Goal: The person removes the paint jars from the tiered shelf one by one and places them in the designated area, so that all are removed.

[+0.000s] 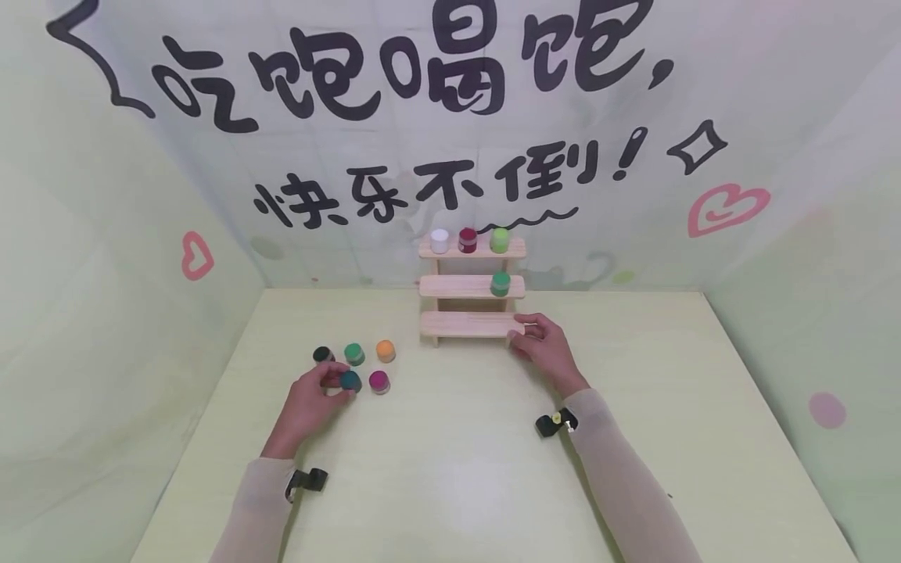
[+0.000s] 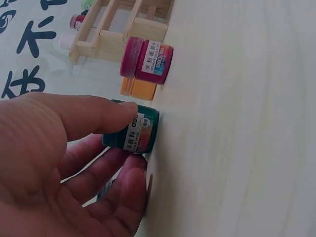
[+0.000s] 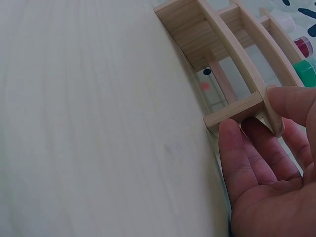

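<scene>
My left hand [image 1: 313, 400] pinches a dark teal paint jar [image 1: 350, 381] beside a magenta jar [image 1: 379, 381], toward the left of the worktop [image 1: 450, 469], while my right hand [image 1: 551, 353] grips a wooden rack [image 1: 464, 324] by its lowest step, four jars [image 1: 468, 241] above.

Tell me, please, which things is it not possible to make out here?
Dark jar, head view: partly hidden by the left hand.
Teal jar, left wrist view: partly covered by the same hand.
Green jar, right wrist view: cut off by the right edge.
White jar, head view: any lettering is too small.
</scene>
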Available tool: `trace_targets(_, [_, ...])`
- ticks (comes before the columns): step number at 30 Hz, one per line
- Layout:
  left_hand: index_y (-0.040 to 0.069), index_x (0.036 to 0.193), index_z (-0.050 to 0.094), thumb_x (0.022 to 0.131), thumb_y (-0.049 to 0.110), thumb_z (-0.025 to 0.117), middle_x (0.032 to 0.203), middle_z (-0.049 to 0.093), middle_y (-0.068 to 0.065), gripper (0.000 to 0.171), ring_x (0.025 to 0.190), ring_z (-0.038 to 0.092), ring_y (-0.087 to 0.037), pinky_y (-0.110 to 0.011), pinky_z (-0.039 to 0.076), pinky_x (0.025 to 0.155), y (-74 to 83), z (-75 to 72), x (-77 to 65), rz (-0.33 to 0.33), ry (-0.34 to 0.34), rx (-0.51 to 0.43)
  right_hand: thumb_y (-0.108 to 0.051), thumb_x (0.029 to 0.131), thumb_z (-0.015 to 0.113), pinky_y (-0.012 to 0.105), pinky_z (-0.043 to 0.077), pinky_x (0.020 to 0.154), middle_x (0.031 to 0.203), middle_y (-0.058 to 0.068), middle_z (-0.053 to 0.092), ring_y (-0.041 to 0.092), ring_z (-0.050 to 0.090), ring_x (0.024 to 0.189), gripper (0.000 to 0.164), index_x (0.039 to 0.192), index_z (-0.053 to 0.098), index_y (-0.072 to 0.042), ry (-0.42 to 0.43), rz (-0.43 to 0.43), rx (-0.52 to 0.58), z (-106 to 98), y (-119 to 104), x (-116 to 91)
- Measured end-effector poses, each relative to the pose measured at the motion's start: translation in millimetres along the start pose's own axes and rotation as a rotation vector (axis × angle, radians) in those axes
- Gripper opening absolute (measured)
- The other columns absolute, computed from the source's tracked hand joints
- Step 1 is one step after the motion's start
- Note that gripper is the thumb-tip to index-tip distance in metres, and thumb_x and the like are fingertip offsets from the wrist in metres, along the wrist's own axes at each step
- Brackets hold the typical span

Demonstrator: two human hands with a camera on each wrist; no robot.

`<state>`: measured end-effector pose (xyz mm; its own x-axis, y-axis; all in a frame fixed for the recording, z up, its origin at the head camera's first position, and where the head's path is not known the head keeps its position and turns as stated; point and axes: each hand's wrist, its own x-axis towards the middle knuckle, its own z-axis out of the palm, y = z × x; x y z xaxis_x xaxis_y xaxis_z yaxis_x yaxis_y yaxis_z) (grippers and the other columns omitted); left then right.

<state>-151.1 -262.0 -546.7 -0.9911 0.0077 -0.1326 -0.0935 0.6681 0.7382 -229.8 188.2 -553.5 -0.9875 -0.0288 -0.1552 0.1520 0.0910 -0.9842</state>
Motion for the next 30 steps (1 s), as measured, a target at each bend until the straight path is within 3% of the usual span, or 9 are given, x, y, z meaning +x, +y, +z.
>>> trace_targets(6, [0.013, 0.136, 0.063, 0.095, 0.018, 0.079, 0.125, 0.073, -0.015, 0.044, 0.117, 0.069, -0.033, -0.052, 0.053, 0.1, 0.4, -0.9, -0.3, 0.016, 0.011, 0.024, -0.019, 0.096, 0.08, 0.028, 0.064, 0.087, 0.102, 0.002, 0.074, 0.01, 0.076, 0.091, 0.047, 0.139, 0.062, -0.009, 0.003, -0.004, 0.015, 0, 1, -1])
trace_targets(15, [0.013, 0.133, 0.066, 0.093, 0.025, 0.083, 0.131, 0.07, -0.016, 0.045, 0.122, 0.065, -0.032, -0.042, 0.058, 0.093, 11.6, -9.2, -2.5, 0.006, 0.079, -0.007, -0.022, 0.096, 0.08, 0.028, 0.064, 0.087, 0.104, 0.001, 0.074, 0.01, 0.076, 0.093, 0.049, 0.14, 0.062, -0.01, -0.008, -0.008, 0.006, 0, 0, -1])
trace_targets(20, [0.012, 0.132, 0.066, 0.097, 0.028, 0.078, 0.133, 0.069, -0.012, 0.04, 0.126, 0.063, -0.031, -0.044, 0.058, 0.097, 27.3, -12.7, -0.4, 0.015, 0.106, -0.068, -0.022, 0.096, 0.081, 0.029, 0.064, 0.087, 0.102, 0.002, 0.074, 0.01, 0.075, 0.092, 0.049, 0.139, 0.062, -0.01, -0.007, -0.009, -0.001, 1, 0, 1])
trace_targets(24, [0.011, 0.13, 0.067, 0.1, 0.03, 0.074, 0.129, 0.072, -0.01, 0.035, 0.122, 0.065, -0.027, -0.037, 0.054, 0.097, 45.9, -11.3, 4.4, 0.06, 0.13, -0.129, -0.02, 0.095, 0.081, 0.028, 0.064, 0.085, 0.099, 0.001, 0.075, 0.01, 0.075, 0.09, 0.046, 0.137, 0.064, -0.01, 0.007, -0.011, 0.005, 1, 0, 2])
trace_targets(30, [0.014, 0.124, 0.069, 0.101, 0.033, 0.073, 0.117, 0.073, -0.005, 0.03, 0.111, 0.066, -0.019, -0.023, 0.053, 0.087, 71.9, -3.2, 15.5, 0.116, 0.192, -0.229, -0.018, 0.096, 0.08, 0.03, 0.064, 0.086, 0.093, -0.002, 0.072, 0.012, 0.074, 0.088, 0.049, 0.14, 0.062, -0.008, 0.02, 0.007, 0.001, 1, -1, 2])
